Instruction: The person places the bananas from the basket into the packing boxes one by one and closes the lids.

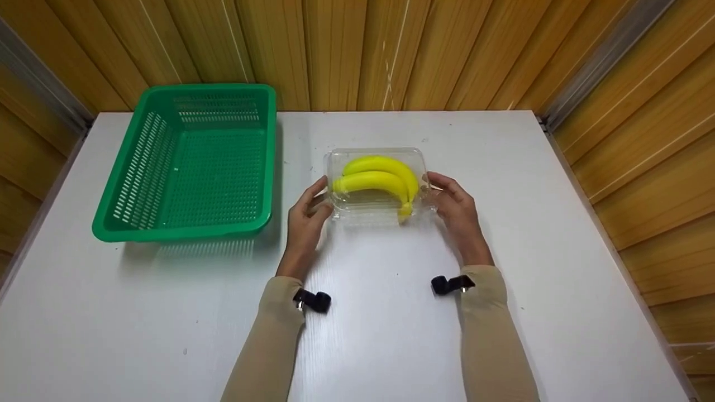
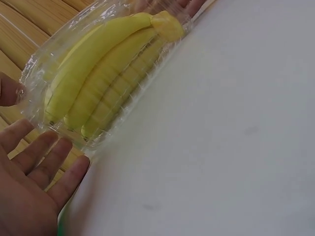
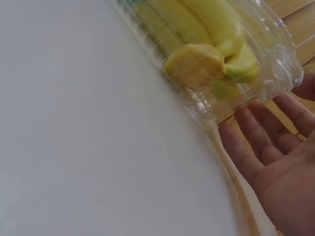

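Note:
A clear plastic clamshell box (image 1: 368, 216) with a bunch of yellow bananas (image 1: 375, 181) inside lies at the middle of the white table, its lid down over the fruit. My left hand (image 1: 306, 220) is at the box's left side, fingertips and thumb touching its edge. In the left wrist view, the fingers (image 2: 47, 164) are spread and nearly straight beside the plastic. Opposite, my right hand (image 1: 459, 215) touches the right side near the banana stem. The right wrist view has its fingers (image 3: 260, 140) extended against the box's end, with the thumb partly cut off.
A green plastic basket (image 1: 268, 167) with slotted walls stands to the left, with nothing inside it. Wood-patterned panels (image 1: 335, 56) rise behind the white table (image 1: 385, 335) and along both sides.

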Demonstrator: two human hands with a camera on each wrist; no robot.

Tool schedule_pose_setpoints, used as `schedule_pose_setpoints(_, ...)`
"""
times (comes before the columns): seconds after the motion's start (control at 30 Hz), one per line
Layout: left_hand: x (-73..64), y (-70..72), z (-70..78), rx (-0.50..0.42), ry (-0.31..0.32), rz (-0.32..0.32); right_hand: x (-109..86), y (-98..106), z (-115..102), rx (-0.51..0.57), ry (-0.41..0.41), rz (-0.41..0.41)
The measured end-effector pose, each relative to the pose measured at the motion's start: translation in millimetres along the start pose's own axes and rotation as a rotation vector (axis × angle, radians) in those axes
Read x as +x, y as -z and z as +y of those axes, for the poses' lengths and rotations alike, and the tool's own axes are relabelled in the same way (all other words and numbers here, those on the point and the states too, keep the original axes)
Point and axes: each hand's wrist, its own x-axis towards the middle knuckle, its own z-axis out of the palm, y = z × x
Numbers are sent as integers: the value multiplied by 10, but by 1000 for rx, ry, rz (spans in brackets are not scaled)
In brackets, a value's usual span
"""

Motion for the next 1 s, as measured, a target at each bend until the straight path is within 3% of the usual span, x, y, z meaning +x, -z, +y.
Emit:
schedule_pose_setpoints(0.13,-9,-10,-1,37,18,21,-10,19,9,26,32,-106)
schedule_pose_setpoints(0.23,-23,-21,0,73,41,53,-16,28,27,16,43,-141)
schedule_pose_setpoints(0.53,-20,-32,23,184,48,173,-24,37,13,-13,32,-115)
schedule_pose_setpoints(0.67,-12,-29,44,189,40,150,-19,58,-3,-50,15,-95)
schedule_pose_setpoints(0.83,13,-30,52,126,37,96,-4,83,-19,-86,4,-78)
schedule_pose_setpoints(1.0,23,-47,46,93,39,98,-12,91,-37,-85,-4,-75)
